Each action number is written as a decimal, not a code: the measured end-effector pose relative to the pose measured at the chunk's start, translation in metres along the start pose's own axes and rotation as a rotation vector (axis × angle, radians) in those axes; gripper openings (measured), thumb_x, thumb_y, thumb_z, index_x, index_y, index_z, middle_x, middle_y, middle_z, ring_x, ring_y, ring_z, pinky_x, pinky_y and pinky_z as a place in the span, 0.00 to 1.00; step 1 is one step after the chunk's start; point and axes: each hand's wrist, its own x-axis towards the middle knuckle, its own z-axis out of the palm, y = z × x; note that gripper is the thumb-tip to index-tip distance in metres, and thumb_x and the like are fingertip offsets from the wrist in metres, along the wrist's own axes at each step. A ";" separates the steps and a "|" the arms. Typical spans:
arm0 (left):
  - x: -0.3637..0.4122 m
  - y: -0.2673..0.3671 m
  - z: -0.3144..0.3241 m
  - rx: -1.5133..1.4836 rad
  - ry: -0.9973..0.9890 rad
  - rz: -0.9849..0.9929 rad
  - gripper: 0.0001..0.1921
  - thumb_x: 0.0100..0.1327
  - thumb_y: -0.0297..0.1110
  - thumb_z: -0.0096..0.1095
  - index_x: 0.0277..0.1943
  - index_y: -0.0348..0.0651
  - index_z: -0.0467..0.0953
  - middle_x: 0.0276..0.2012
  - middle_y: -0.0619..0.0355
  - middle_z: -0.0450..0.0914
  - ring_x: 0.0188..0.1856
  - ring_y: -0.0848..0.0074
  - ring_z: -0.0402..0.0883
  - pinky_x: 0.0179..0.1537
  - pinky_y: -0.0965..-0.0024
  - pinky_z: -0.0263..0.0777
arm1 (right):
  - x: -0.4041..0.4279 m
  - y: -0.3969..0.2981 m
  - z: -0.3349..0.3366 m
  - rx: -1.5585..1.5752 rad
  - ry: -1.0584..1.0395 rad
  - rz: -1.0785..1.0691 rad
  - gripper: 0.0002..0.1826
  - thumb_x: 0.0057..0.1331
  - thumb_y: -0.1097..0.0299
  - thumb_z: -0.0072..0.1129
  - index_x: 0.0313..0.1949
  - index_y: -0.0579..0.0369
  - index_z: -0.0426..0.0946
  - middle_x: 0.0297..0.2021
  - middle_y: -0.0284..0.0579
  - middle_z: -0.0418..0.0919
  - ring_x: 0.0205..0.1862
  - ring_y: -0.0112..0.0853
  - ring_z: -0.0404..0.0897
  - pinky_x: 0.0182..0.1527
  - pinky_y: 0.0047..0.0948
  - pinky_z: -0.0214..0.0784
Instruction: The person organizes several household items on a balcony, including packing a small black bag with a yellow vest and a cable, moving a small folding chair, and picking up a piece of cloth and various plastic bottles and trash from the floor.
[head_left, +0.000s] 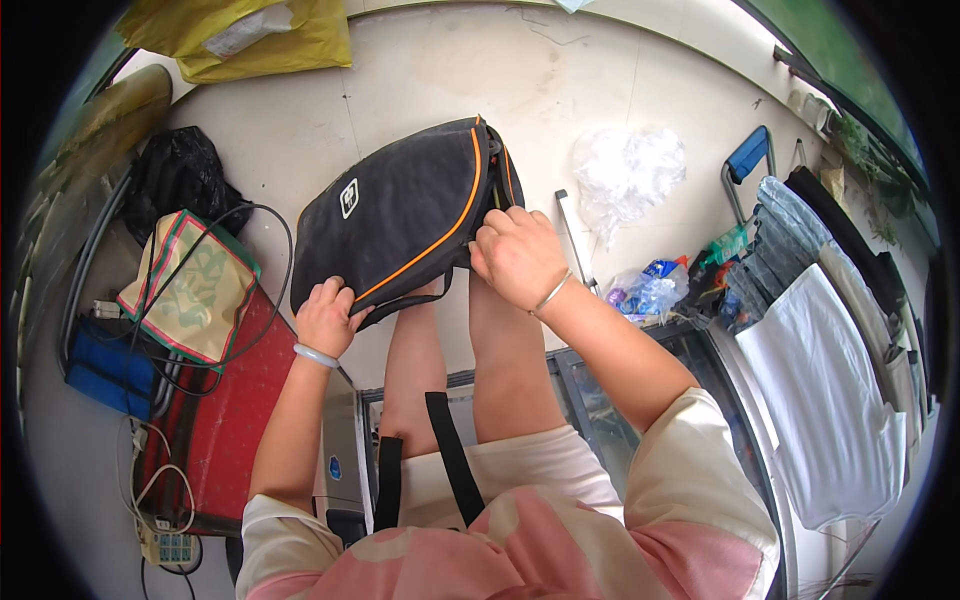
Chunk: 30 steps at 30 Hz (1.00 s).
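A black fabric bag (390, 202) with orange piping and a small white logo patch is held out in front of my shins, tilted up to the right. My left hand (327, 316) grips its lower left corner, the thumb near a black strap (405, 301). At the right end my right hand (517, 244) is closed on the bag's edge, just below a gap along the side. Through that gap a little of the inside shows, too dark to make out. The fingertips of both hands are partly hidden by the bag.
Left lie a red-topped box (232, 442), a beige printed bag (195, 289), a looped cable (289, 259) and a black plastic bag (176, 180). A yellow bag (262, 41) is at the back. Right are clear plastic (630, 172), a metal bar (576, 244) and hanging clothes (825, 397).
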 end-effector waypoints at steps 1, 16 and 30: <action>0.001 0.007 -0.001 0.023 -0.013 -0.040 0.18 0.41 0.40 0.69 0.30 0.38 0.71 0.42 0.54 0.72 0.41 0.63 0.72 0.38 0.65 0.68 | -0.004 0.000 0.002 -0.002 0.003 0.001 0.06 0.49 0.68 0.55 0.19 0.55 0.71 0.21 0.40 0.68 0.29 0.34 0.70 0.31 0.31 0.63; 0.079 0.107 0.023 0.012 0.306 0.303 0.12 0.48 0.27 0.55 0.37 0.36 0.76 0.42 0.49 0.77 0.44 0.59 0.77 0.44 0.63 0.71 | -0.028 0.052 -0.007 -0.010 -0.133 0.105 0.09 0.53 0.67 0.55 0.19 0.55 0.69 0.26 0.40 0.70 0.26 0.33 0.74 0.27 0.31 0.68; 0.070 0.107 0.028 -0.098 0.193 0.313 0.07 0.46 0.26 0.55 0.31 0.37 0.74 0.39 0.51 0.79 0.42 0.63 0.79 0.42 0.66 0.73 | -0.003 0.133 0.069 -0.089 0.067 0.133 0.11 0.54 0.61 0.56 0.25 0.54 0.70 0.36 0.39 0.71 0.32 0.33 0.74 0.27 0.31 0.69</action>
